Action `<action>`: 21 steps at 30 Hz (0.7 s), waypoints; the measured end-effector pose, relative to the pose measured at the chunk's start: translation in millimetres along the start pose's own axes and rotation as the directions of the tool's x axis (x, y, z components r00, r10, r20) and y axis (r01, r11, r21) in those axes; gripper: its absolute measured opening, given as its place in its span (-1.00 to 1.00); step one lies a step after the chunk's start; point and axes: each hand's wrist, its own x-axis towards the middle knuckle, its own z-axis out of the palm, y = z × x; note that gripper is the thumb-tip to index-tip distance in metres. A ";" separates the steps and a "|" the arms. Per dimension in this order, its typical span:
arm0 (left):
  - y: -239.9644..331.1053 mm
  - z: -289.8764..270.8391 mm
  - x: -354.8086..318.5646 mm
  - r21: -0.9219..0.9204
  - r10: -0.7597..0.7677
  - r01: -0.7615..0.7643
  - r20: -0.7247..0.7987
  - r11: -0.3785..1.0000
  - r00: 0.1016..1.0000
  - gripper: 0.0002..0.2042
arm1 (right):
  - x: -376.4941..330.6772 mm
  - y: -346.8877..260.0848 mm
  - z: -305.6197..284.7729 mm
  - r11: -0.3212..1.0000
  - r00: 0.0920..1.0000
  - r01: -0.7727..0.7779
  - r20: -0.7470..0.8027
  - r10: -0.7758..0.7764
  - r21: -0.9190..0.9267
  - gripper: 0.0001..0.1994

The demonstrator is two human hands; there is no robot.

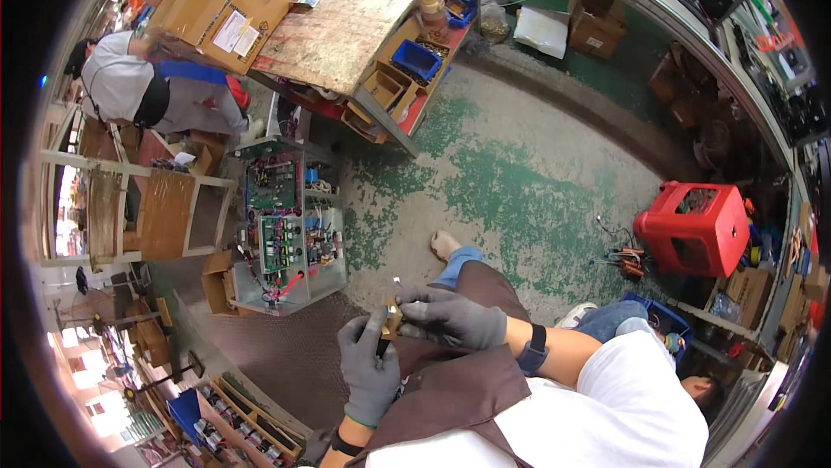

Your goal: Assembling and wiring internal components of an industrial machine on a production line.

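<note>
Just above my lap, both hands in grey gloves come together around a small brass-coloured metal piece (pixel 392 322). My left hand (pixel 370 374) is closed on its lower left side, thumb and fingers pinching it. From the right, my right hand (pixel 457 317) has its fingertips bent and pressed against the same piece. A thin bit with a pale tip (pixel 398 282) sticks up beyond the fingers; what it is I cannot make out. Ahead and to the left stands an open metal chassis (pixel 325 280) with green circuit boards (pixel 275 243) and wiring, apart from both hands.
A worn workbench (pixel 346 31) holds a cardboard box (pixel 227 13); blue bins (pixel 416 61) sit at its end. A co-worker (pixel 121 78) is at the far left. On the right are a red plastic stool (pixel 692 230), orange-handled tools (pixel 629 263) and another person's jeans (pixel 610 319).
</note>
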 end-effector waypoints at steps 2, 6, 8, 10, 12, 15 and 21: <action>-3.6 0.0 21.7 0.017 0.018 -0.018 0.013 1.000 1.000 -0.47 | 10.1 -23.0 3.2 0.999 1.000 -0.023 -0.018 0.023 0.029 -0.76; -4.4 -4.2 61.0 0.001 0.038 -0.038 0.003 0.999 0.999 -0.48 | 22.2 -61.9 23.0 0.994 0.986 -0.089 -0.145 0.079 -0.062 -0.76; 0.4 -4.5 77.5 0.027 0.041 -0.041 0.029 0.999 0.999 -0.48 | 30.1 -78.2 26.9 0.987 0.988 -0.084 -0.139 0.065 -0.135 -0.72; 5.9 -2.7 88.4 0.047 0.041 -0.042 0.023 0.998 0.999 -0.47 | 34.5 -86.3 25.0 0.975 0.990 -0.076 -0.130 0.050 -0.207 -0.67; 10.9 -0.1 98.0 0.066 0.039 -0.041 0.027 0.997 0.999 -0.47 | 40.3 -94.2 18.6 0.996 0.996 -0.073 -0.050 0.075 0.048 -0.67; 19.9 9.1 110.7 0.080 0.028 -0.030 0.028 0.996 0.999 -0.47 | 36.5 -112.9 14.5 0.991 0.997 -0.075 -0.014 0.077 0.111 -0.68; 43.2 21.6 134.0 -0.008 0.002 -0.002 -0.008 1.000 1.000 -0.47 | 37.2 -149.0 -3.3 0.995 0.990 -0.101 0.099 0.098 0.018 -0.71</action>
